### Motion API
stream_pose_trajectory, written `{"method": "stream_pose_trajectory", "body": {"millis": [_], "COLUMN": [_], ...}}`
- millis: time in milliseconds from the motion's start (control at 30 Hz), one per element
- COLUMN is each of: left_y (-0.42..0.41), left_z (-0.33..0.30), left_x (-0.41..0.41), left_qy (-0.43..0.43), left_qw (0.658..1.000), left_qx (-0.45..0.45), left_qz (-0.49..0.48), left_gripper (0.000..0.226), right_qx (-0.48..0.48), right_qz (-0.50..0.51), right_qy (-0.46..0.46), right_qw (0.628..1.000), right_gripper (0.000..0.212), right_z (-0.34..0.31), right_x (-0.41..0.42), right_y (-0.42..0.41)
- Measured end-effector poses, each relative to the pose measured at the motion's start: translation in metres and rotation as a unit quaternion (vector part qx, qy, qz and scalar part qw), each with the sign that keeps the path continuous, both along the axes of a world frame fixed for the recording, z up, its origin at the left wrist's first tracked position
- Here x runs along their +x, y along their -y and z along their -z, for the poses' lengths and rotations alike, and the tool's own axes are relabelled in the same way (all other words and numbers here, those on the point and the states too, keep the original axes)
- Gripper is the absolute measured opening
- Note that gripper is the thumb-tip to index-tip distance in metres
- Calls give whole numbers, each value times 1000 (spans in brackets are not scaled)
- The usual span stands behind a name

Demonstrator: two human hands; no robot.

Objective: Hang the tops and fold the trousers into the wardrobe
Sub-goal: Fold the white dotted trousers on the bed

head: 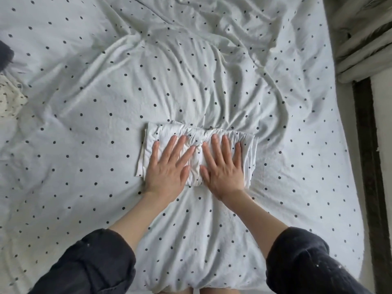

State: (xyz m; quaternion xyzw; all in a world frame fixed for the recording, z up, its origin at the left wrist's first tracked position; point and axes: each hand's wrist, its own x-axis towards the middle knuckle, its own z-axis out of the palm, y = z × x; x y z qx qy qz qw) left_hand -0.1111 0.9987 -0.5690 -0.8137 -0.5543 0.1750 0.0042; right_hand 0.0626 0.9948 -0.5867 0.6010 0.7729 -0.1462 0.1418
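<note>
Pressing flat hands [197, 166] on folded trousers [197, 136], dotted sheet [191, 81]

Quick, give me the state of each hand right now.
Left hand: open, flat, palm down on the folded white trousers, gripping nothing.
Right hand: open, flat, palm down on the same trousers, gripping nothing.

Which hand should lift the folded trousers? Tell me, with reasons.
Neither clearly. Left hand and right hand both lie flat, open, side by side on the trousers. Judging by that, lift with both.
</note>
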Motion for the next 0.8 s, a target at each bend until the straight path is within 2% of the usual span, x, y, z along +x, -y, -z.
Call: {"method": "stream_pose_trajectory", "body": {"millis": [167,233,300,333,400,500,567,633,667,733,800], "left_y": [-5,-5,-2,1,12,30,39,43,45,42,35], "left_z": [-16,-30,-43,-48,-58,-66,-74,-77,-76,-74,-71], "left_x": [2,2,3,4,5,7,2,-5,-9,-15,-16], "left_qy": [25,88,185,231,297,361,398,415,434,505,569], "left_qw": [1000,996,981,970,946,902,834,718,645,502,417], "left_qx": [-8,28,58,76,123,145,117,4,-69,-178,-169], "left_qz": [5,6,-3,-8,-48,-188,-363,-559,-625,-679,-688], "left_gripper": [56,53,47,41,31,19,3,30,42,46,32], "right_qx": [-24,9,70,71,2,-163,-259,-324,-345,-373,-397], "right_qz": [-1,11,36,48,31,19,24,-4,-20,-23,-3], "right_qy": [-36,-97,-158,-182,-210,-231,-217,-161,-131,-104,-105], "right_qw": [999,995,984,980,977,959,941,932,929,922,912], "right_gripper": [61,52,36,32,34,36,38,42,44,44,42], "right_z": [-28,-50,-72,-82,-96,-106,-109,-109,-109,-106,-102], "right_x": [-1,4,13,16,14,9,4,0,-3,-9,-12], "right_y": [-10,-18,-41,-56,-86,-121,-140,-156,-163,-171,-174]}}
